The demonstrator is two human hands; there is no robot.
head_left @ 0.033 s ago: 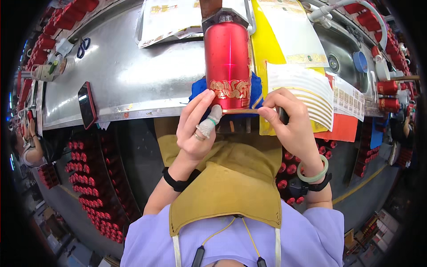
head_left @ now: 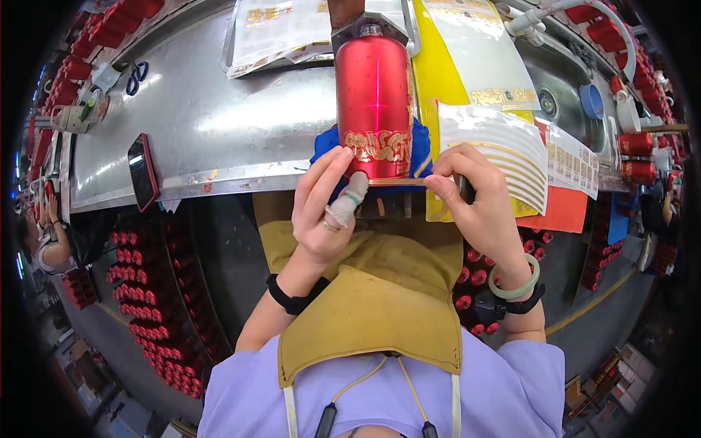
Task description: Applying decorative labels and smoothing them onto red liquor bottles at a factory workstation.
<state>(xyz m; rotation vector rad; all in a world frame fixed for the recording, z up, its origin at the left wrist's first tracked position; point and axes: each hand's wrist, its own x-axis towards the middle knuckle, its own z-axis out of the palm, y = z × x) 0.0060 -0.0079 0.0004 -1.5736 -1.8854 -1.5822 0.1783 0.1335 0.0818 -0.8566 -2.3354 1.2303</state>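
Note:
A red metallic bottle (head_left: 372, 87) lies on its side, neck away from me, with a gold relief pattern (head_left: 380, 146) near its base. Blue cloth (head_left: 325, 146) shows under it. My left hand (head_left: 321, 208) holds the base from the left, fingers against the side and a wrapped fingertip at the base edge. A thin gold strip (head_left: 398, 182) runs along that edge. Its right end meets the pinched thumb and forefinger of my right hand (head_left: 475, 193). Something dark, too hidden to name, sits inside the right hand's curled fingers.
Right of the bottle lies a sheet of curved gold strips (head_left: 493, 157), over yellow and red sheets. A phone (head_left: 143, 171) and blue-handled scissors (head_left: 136, 78) lie left on the metal table (head_left: 241, 124). A sink (head_left: 558, 80) is at far right; red bottles (head_left: 150, 314) stand below.
My left hand has shifted very slightly to the right, its wrapped finger moving along the base edge. The right hand and the bottle look unchanged.

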